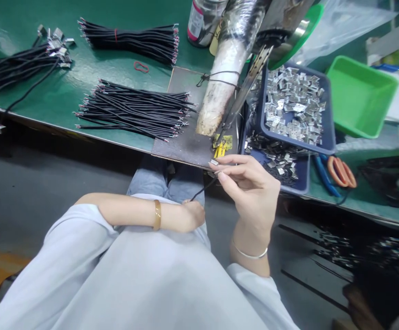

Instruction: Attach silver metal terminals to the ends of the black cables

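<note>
My right hand [250, 185] is raised in front of the bench edge, its fingers pinched on the end of a thin black wire [204, 188] with a small metal terminal [214, 162] at its tip. My left hand [192, 214] rests low over my lap, closed on the lower part of the same wire. Just above the right fingertips is a dark plate [185, 142] with a small yellow fixture [221, 146] under a wrapped machine arm [225, 78].
Bundles of cut black wires [133, 110] lie on the green bench [48, 91], with another bundle [130, 40] behind and finished wires [17, 64] at the left. A blue tray of metal terminals [293, 107], a green bin [359, 96] and orange-handled scissors [340, 172] sit to the right.
</note>
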Demonstrator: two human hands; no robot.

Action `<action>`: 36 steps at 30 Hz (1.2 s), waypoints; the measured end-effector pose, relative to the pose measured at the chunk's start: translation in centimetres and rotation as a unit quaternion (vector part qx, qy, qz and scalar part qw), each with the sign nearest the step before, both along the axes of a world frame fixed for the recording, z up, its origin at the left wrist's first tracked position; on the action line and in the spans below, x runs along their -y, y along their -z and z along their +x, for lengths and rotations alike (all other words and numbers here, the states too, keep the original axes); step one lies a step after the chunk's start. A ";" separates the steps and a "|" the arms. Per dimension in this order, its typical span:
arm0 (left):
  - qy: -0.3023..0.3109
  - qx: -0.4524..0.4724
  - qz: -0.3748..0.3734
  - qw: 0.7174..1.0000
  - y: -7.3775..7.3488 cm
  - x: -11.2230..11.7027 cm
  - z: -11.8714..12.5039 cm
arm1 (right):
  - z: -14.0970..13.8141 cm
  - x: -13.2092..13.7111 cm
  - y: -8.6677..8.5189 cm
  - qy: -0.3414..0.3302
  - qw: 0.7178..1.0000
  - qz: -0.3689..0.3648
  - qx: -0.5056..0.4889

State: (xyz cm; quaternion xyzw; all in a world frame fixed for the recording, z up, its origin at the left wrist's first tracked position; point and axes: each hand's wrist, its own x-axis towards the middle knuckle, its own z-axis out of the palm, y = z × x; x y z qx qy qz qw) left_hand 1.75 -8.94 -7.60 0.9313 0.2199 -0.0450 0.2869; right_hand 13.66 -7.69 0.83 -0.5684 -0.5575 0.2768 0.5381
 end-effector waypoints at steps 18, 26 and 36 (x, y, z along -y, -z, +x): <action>-0.334 0.486 -0.394 0.705 -5.1 -6.3 -2.6 | -1.6 -0.1 2.1 0.120 0.981 0.123 0.089; -0.368 0.506 -0.402 0.668 -5.1 -6.5 -2.4 | -1.6 -0.4 2.6 0.107 0.989 0.089 0.057; -0.369 0.491 -0.338 0.713 -5.2 -6.8 -2.6 | -1.3 -0.6 2.4 0.075 0.994 0.071 0.041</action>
